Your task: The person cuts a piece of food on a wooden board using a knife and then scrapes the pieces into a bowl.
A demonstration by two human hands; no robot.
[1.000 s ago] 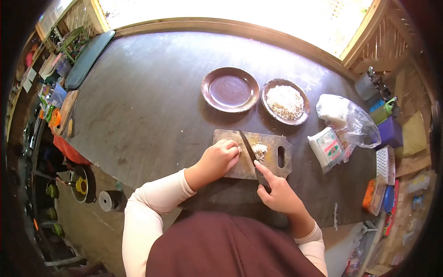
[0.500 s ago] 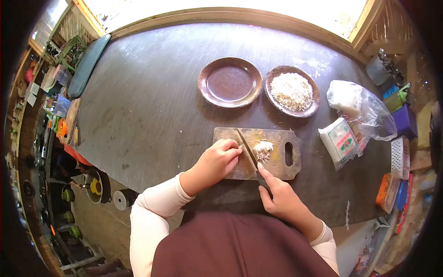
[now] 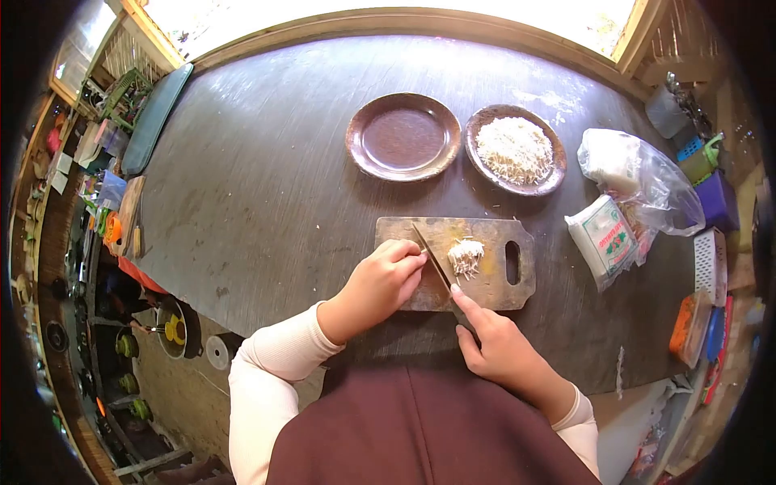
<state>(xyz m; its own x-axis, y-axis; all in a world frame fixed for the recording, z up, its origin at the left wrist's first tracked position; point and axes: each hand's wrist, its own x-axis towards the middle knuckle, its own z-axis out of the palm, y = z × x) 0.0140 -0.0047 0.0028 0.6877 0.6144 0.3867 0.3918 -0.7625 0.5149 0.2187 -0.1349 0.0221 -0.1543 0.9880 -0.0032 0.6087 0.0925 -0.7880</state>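
Observation:
My right hand (image 3: 497, 343) is closed around the handle of a knife (image 3: 433, 259), whose blade slants up and left across a wooden cutting board (image 3: 517, 296). On the board's left part, my left hand (image 3: 382, 279) has its fingers curled beside the blade. A small pale bit shows at its fingertips, but most of what it holds is hidden. Right of the blade lies a small heap of thin white shreds (image 3: 466, 258). Beyond the board, a brown plate (image 3: 556, 179) carries a larger pile of white shreds (image 3: 514, 151). To its left is a bare brown plate (image 3: 404, 139).
A printed white packet (image 3: 601, 241) and a clear plastic bag (image 3: 659, 194) lie right of the board. Along the right edge are a white perforated basket (image 3: 710, 267) and an orange-filled container (image 3: 689, 327). A small board and knife (image 3: 137, 238) rest at the table's left edge.
The view has shifted slightly. Both hands stay at the board, and the knife blade remains beside the left fingertips with little visible movement.

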